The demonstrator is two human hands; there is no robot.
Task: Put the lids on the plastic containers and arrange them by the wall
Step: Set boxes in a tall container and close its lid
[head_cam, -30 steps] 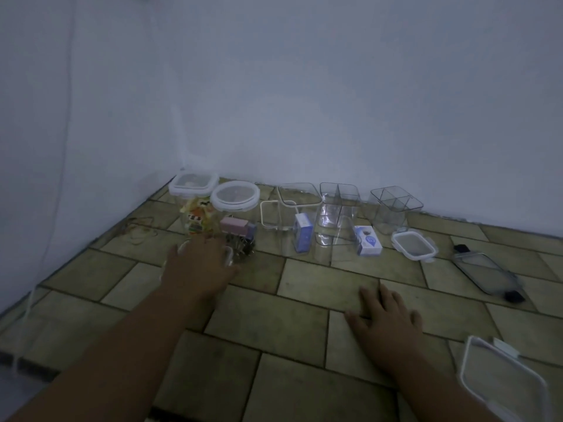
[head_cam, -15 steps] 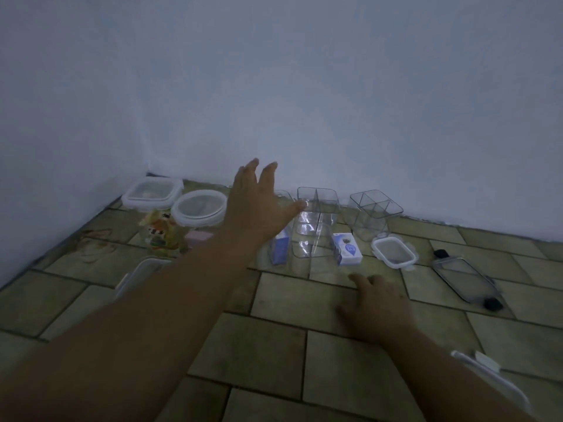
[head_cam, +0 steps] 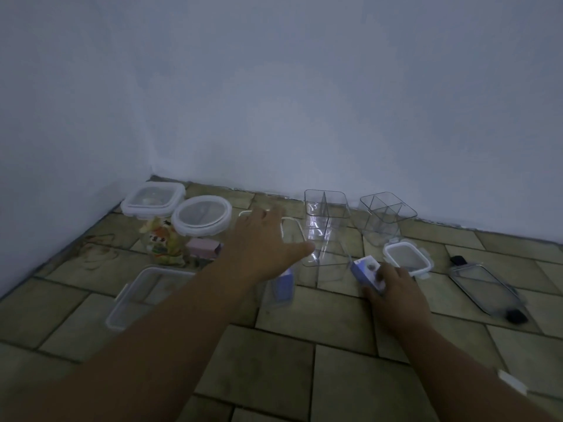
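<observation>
Fingers of the right hand (head_cam: 393,292) rest on the small blue box (head_cam: 367,273).

left hand (head_cam: 262,242): two lidded jars (head_cam: 201,214) left | divided container (head_cam: 324,226) right | loose lid (head_cam: 143,295) left, nearer

The left hand (head_cam: 262,242) hides most of a clear open container (head_cam: 278,287) behind it. The right hand (head_cam: 396,296) partly covers a small blue box (head_cam: 364,271); its print is unreadable.
</observation>
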